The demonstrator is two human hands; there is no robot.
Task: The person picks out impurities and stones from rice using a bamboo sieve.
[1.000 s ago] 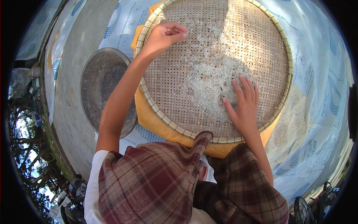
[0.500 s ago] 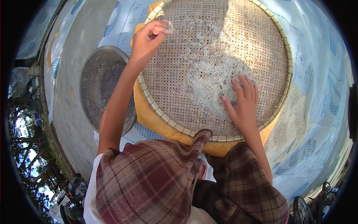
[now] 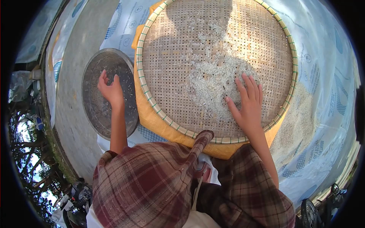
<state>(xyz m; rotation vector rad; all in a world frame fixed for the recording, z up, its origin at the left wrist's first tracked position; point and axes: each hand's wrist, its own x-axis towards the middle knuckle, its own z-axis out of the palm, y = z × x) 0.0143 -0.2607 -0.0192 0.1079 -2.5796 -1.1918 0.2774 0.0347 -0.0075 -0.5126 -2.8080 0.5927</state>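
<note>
A round woven bamboo tray (image 3: 167,79) with a green-bound rim holds a loose spread of white rice grains (image 3: 213,78). My right hand (image 3: 249,100) rests at the right side of the rice, fingers spread, thumb toward a few small dark bits (image 3: 224,89). Over the dark round basin (image 3: 127,110) to the left of the tray is my left hand (image 3: 111,91), thumb and fingers apart, with nothing visible between them. Scattered pale grains lie inside the basin.
Beneath the tray lies a yellow sack (image 3: 159,127). Printed white-and-blue sheeting (image 3: 323,98) covers the ground, with more pale grains (image 3: 294,125) spread at right. Concrete (image 3: 72,98) shows at left. Plaid cloth (image 3: 144,171) covers my lap.
My left hand has moved from above the tray's left side, where its fingers were pinched, down and left over the basin, and its fingers have parted. My right hand stays on the rice.
</note>
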